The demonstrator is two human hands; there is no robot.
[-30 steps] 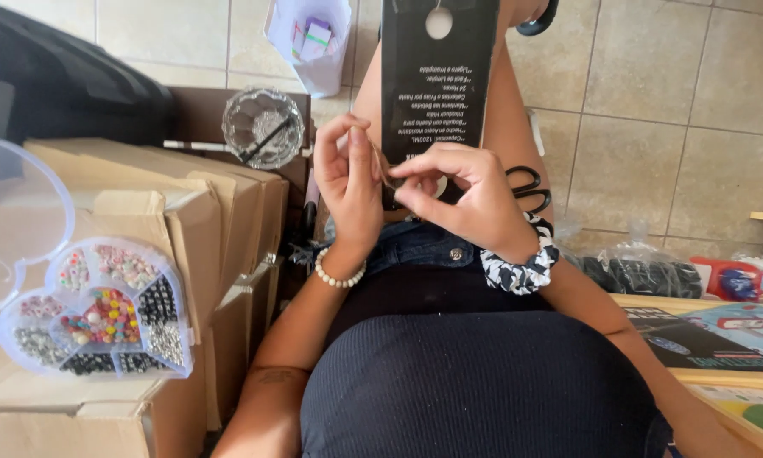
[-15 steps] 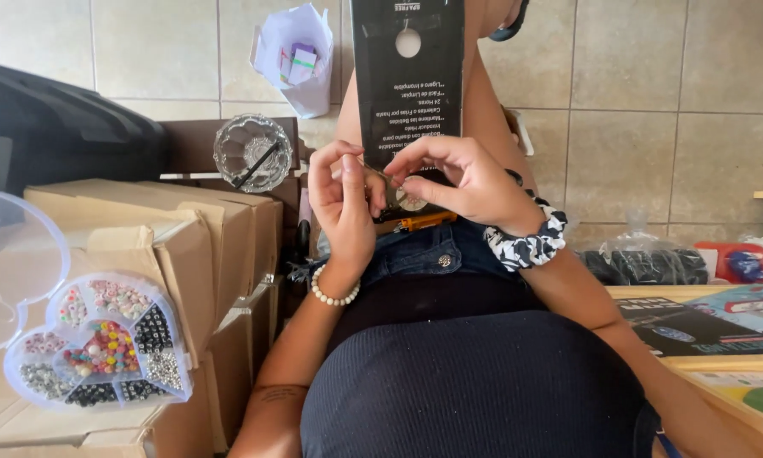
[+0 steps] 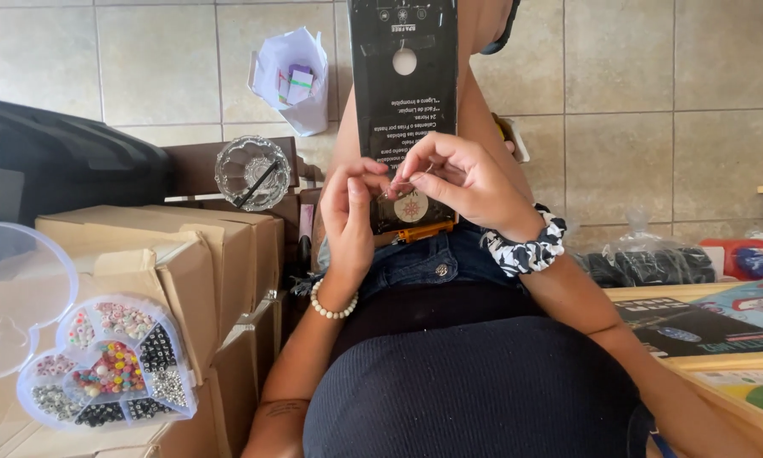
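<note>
We hold both hands over the lap, against a black printed card package (image 3: 404, 93). Left hand (image 3: 347, 216): fingers pressed together, tips meeting the right hand's. Right hand (image 3: 462, 182): thumb and forefinger pinch something thin, too small to identify. A heart-shaped bead organizer (image 3: 110, 373), lid open, sits on cardboard boxes (image 3: 186, 254) well to our left.

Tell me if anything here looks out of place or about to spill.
The heart-shaped bead box sits open near the edge of a cardboard box, its clear lid flipped back, so it could tip. No beads have spilled. Both hands, left hand and right hand, pinch something tiny over the lap.
</note>
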